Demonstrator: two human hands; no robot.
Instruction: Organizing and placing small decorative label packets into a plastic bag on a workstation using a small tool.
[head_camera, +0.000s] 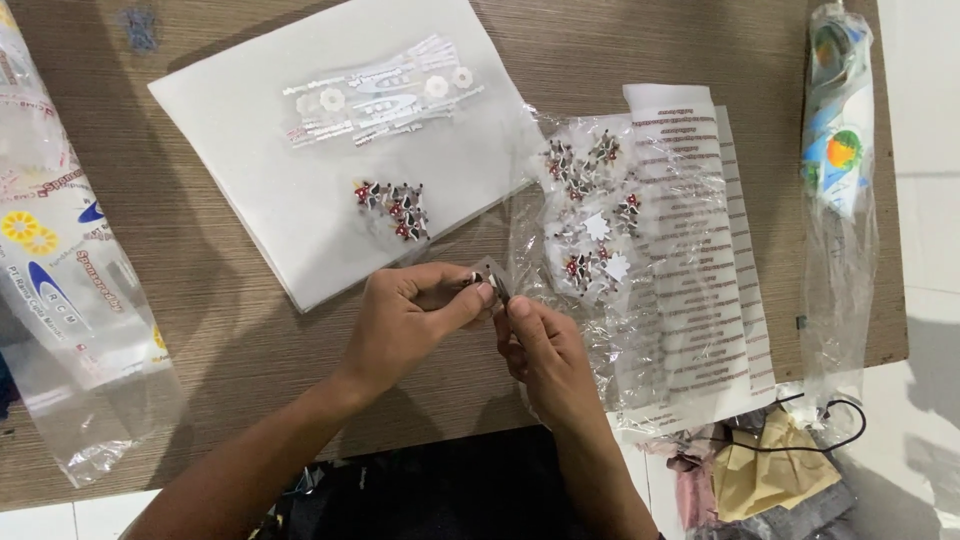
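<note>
My left hand (408, 318) and my right hand (540, 355) meet over the wooden table (230, 330), both pinching one small sticker piece (489, 275) on its clear backing between fingertips. Just above the hands, a white sheet (250, 150) carries a cluster of small red, black and white star-shaped stickers (393, 210) and strips of clear printed labels (385, 90). To the right, a crumpled clear plastic bag (600, 210) holds several more of the same star stickers.
A long white strip of printed labels (705, 250) lies at the right. A printed clear plastic bag (60, 260) covers the left edge; a rolled plastic packet (838, 130) lies along the right edge. Cloth pieces and a black cord (780, 465) sit at lower right.
</note>
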